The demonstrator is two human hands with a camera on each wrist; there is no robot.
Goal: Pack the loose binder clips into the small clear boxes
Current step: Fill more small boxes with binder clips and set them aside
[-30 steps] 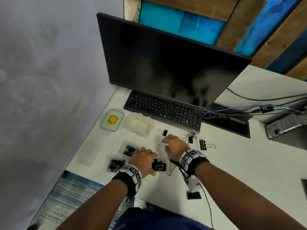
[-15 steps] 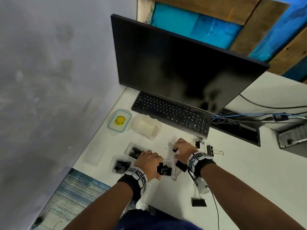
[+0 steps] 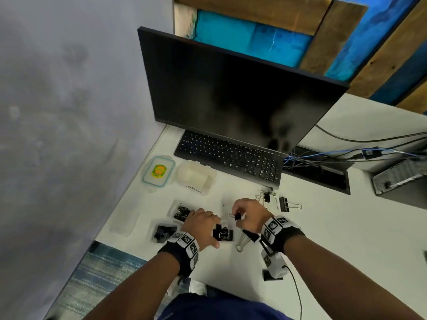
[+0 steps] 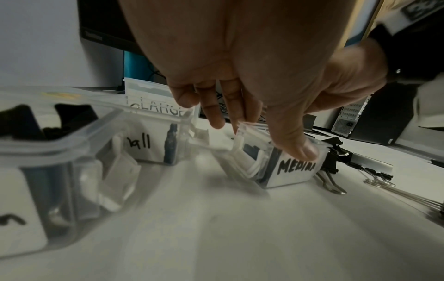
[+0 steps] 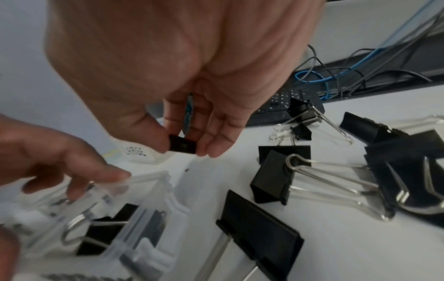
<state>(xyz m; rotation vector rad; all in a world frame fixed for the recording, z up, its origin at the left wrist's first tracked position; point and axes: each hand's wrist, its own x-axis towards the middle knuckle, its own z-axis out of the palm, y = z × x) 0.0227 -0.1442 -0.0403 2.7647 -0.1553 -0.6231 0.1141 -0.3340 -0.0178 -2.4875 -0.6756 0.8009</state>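
Observation:
My left hand (image 4: 266, 136) grips the rim of a small clear box labelled MEDIUM (image 4: 295, 168), thumb on its near corner and fingers on the far edge; black binder clips lie inside it (image 3: 223, 234). My right hand (image 3: 240, 212) hovers just right of that box and pinches a small black binder clip (image 5: 182, 145) between thumb and fingers. Loose clips (image 5: 271, 178) of larger sizes lie on the white desk (image 3: 346, 227) to the right. Two other clear boxes (image 3: 182, 212) (image 3: 164, 232) holding clips stand left of my left hand.
A clear box marked LARGE (image 3: 196, 179) and a lid with a yellow sticker (image 3: 158, 172) sit in front of the black keyboard (image 3: 231, 155) and monitor (image 3: 231, 88). Cables (image 3: 346, 153) run at the right. The wall (image 3: 69, 135) closes the left side.
My right hand picked a small clip off the desk near the keyboard and drew it back toward the box. The left hand stayed on the box.

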